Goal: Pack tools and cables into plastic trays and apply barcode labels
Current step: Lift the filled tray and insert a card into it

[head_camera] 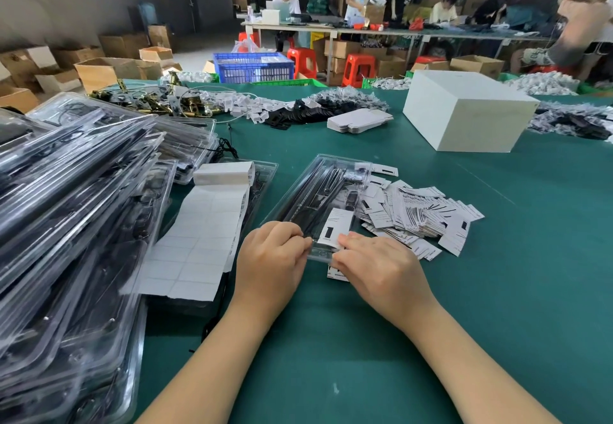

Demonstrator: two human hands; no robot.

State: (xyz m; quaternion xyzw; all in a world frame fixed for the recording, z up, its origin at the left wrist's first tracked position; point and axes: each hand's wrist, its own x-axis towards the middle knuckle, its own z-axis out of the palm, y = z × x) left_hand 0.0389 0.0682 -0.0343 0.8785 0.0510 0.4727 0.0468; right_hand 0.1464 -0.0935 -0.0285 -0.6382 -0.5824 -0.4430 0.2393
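A clear plastic tray (318,191) with black tools and cables inside lies on the green table, slanting away from me. A white card with a black mark (335,226) lies on its near end. My left hand (270,252) grips the tray's near left corner with curled fingers. My right hand (374,269) pinches the near right edge of the tray, beside the card. A loose pile of white printed cards (418,216) lies right of the tray. A strip of white label stickers (202,234) hangs from a roll (224,173) to the left.
A tall, slanting stack of filled clear trays (66,224) fills the left side. A white box (464,111) stands at the far right. Brass hardware (156,101), white tags and black parts lie along the back. Beyond the table are several people, cartons, a blue crate and red stools.
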